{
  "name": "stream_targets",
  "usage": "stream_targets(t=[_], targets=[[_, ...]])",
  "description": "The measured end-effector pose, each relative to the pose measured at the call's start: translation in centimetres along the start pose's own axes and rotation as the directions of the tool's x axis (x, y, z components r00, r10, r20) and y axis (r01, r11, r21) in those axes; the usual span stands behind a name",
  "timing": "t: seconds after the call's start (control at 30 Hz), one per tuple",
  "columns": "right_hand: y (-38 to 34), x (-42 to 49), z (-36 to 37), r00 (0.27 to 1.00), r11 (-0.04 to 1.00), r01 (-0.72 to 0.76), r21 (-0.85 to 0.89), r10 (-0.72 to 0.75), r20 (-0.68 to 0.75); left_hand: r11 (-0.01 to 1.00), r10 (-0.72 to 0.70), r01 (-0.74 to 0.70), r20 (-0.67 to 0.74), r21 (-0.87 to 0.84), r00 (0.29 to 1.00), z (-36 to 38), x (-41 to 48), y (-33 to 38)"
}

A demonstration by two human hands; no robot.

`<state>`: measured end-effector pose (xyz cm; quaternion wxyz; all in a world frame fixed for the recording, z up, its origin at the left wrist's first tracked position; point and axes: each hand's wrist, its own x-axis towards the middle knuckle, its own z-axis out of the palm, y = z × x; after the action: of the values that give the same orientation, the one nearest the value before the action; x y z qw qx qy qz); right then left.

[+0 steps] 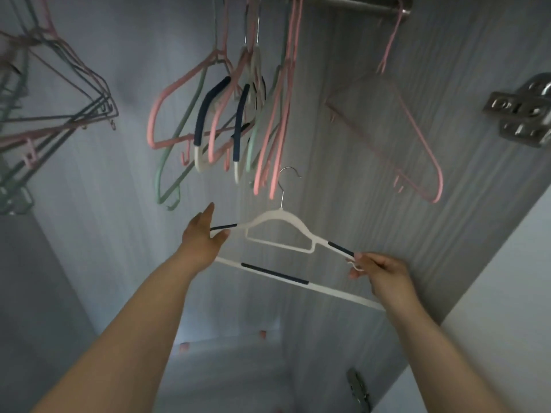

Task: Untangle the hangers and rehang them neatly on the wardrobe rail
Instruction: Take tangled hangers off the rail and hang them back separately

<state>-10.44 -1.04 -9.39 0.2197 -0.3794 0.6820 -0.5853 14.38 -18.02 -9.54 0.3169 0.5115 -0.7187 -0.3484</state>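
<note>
The white hanger [280,222], with navy grip strips on its shoulders and bottom bar, is held level in mid-air below the wardrobe rail [357,3] and is not hung on it. The left hand [202,239] holds the hanger's left shoulder end, the navy strip passing between thumb and nearly straight fingers. The right hand [384,272] pinches the right shoulder end, fingers curled and closed on it at the small notch hook.

The hanger's metal hook [287,180] points upward. It sits just beside the lower tips of the pink hangers in the central cluster [226,114]; whether they touch cannot be told.

That cluster of pink, green and white-and-navy hangers hangs crowded and crossed from the rail, at differing angles. To the right, a single pink hanger [417,138] hangs near the rail's right end, well apart from the cluster. A stretch of rail shows between them, above and right of the held hanger.

At far left, a second bunch of wire hangers [59,93] lies interlocked, and its support is out of view.

A door hinge [521,111] is fixed at the right edge, and a second hinge [357,389] sits lower down.
</note>
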Motion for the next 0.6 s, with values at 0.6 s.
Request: stream_targets(t=[0.6], targets=[[2.1,-2.5,9.3,0.973,0.925,0.172,-0.338,-0.107,0.203,0.951,-0.04,0.049,-0.038,0.305,0.998,-4.6,-8.4,-1.0]])
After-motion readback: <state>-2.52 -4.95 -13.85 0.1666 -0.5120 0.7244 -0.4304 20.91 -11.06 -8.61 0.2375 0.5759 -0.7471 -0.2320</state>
